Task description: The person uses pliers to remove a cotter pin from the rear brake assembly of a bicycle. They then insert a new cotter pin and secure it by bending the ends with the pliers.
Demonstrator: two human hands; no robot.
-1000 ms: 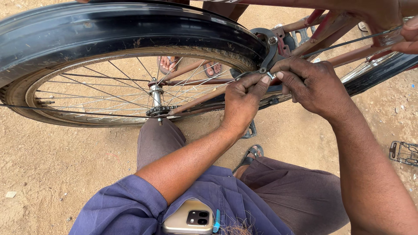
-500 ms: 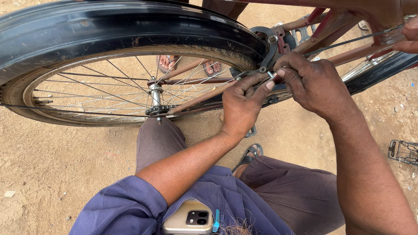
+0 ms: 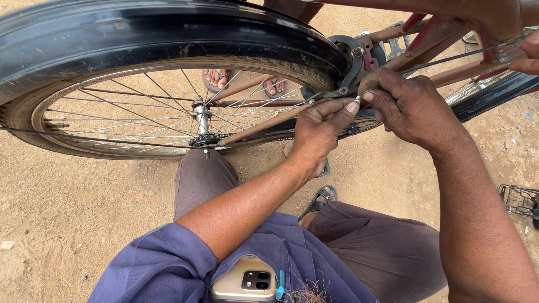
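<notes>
A bicycle rear wheel with a black mudguard and thin spokes fills the upper left. My left hand pinches a small metal part next to the rim, by the dark brake arm. My right hand closes over the same spot from the right, its fingertips touching the part and the brake arm. The reddish-brown frame tubes run behind both hands. The part itself is mostly hidden by the fingers.
Sandy ground lies all around. The hub and sprocket sit at the wheel's centre. Another person's sandalled feet show through the spokes. A pedal lies at the right edge. A phone sits in my shirt pocket.
Both hands have shifted slightly up and right along the rim. Their grip at the brake arm looks the same.
</notes>
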